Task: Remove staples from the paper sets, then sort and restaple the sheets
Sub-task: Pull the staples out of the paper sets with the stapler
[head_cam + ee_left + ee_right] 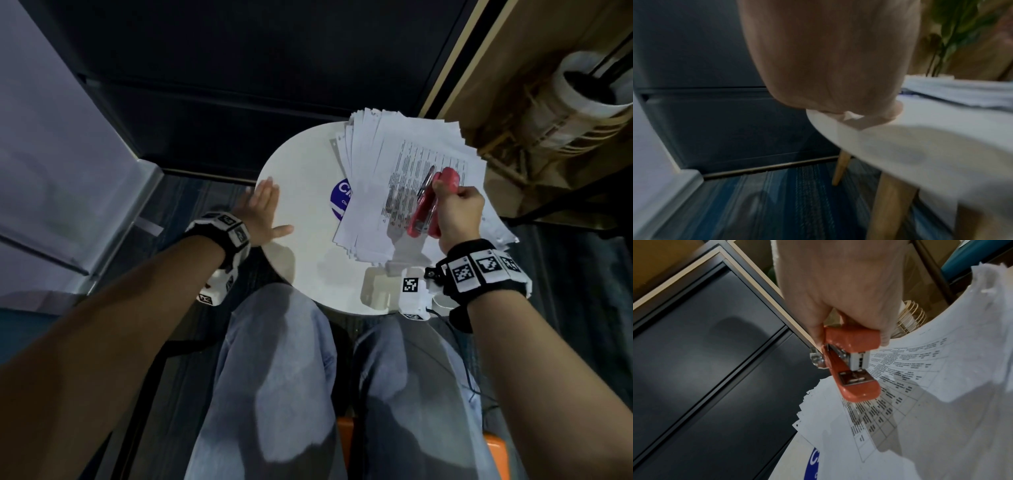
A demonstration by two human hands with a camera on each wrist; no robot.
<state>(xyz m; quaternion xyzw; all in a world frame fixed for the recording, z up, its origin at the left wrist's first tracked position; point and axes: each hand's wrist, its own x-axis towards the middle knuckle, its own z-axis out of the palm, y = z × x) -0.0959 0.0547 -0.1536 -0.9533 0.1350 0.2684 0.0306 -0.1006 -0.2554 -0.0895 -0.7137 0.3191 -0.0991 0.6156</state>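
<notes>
Right grip (457,214) curled round red stapler (426,209) over printed sheets (387,192); left grip (262,214) flat, fingers straight, on white table (301,267); print unreadable.

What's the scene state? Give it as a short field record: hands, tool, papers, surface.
left hand: flat, fingers straight, resting on the table edge
right hand: grips the red stapler
stapler state: held above the papers, jaws apart, no sheet between them
paper stack: fanned loose on the table's far right side, printed table on the top sheet
table: round, white, blue sticker partly covered by the papers
</notes>
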